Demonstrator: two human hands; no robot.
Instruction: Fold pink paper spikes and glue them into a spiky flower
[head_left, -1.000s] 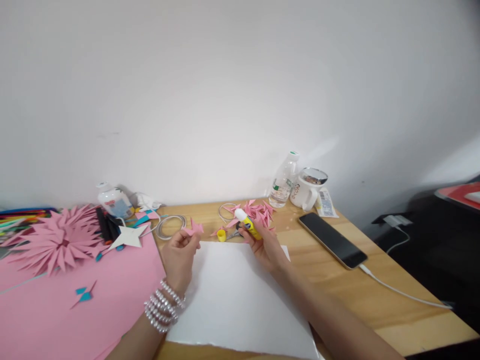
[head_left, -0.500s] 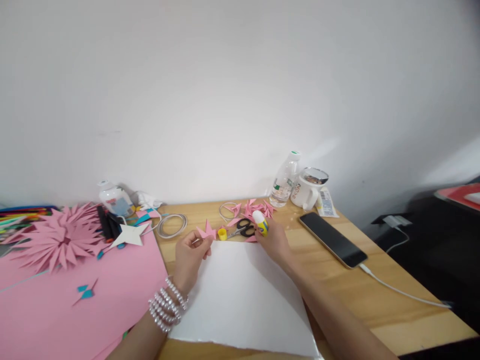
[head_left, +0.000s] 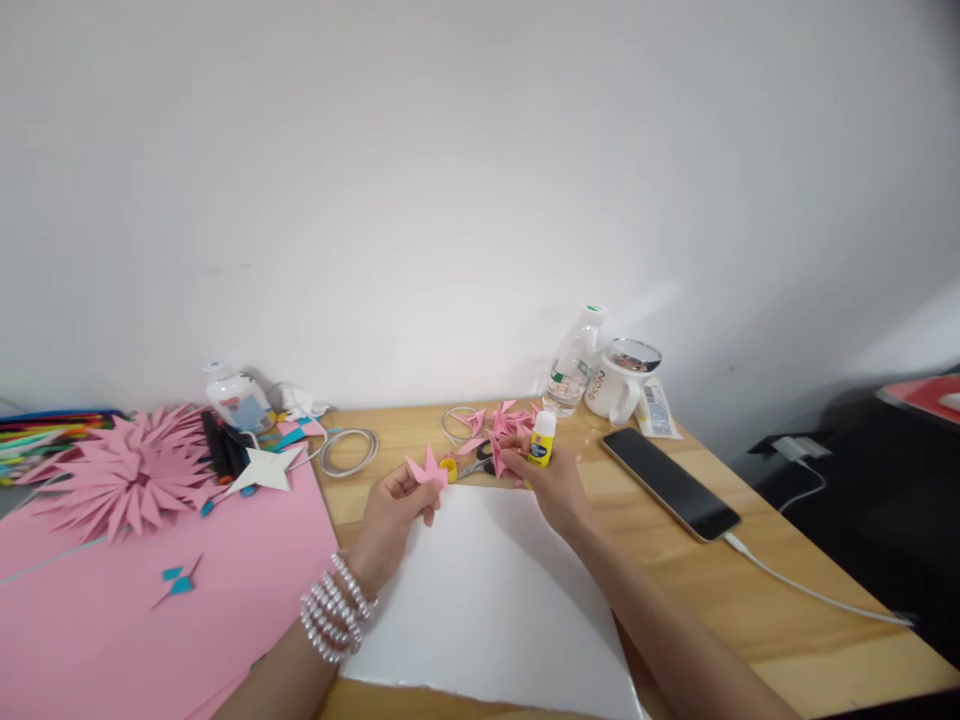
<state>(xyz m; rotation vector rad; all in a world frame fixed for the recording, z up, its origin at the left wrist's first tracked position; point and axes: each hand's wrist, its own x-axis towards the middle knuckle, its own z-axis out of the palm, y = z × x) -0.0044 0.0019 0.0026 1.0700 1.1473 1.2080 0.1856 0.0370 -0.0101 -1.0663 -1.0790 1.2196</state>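
Observation:
My left hand (head_left: 401, 505), with a beaded bracelet at its wrist, pinches a pointed piece of folded pink paper (head_left: 428, 468) above the far edge of a white sheet (head_left: 487, 600). A yellow glue stick (head_left: 541, 442) with a white top stands upright in my right hand (head_left: 553, 490). The right fingertips are also at a pink folded piece (head_left: 498, 452); I cannot tell whether they grip it. Between the hands lie a yellow cap (head_left: 448, 468) and scissors (head_left: 475, 465) with dark handles, partly covered. More pink folded pieces (head_left: 510, 415) are heaped just behind.
Pink paper (head_left: 90, 630) covers the left side, bearing a large spiky pink paper ornament (head_left: 124, 480) and a white paper star (head_left: 262, 468). A coiled cable (head_left: 349, 452) lies nearby. At right are a water bottle (head_left: 571, 365), a mug (head_left: 619, 385) and a phone (head_left: 671, 485) on a cable.
My right hand has turned the glue stick upright and brought its fingertips to a pink piece by the scissors. My left hand has shifted slightly right with its paper piece.

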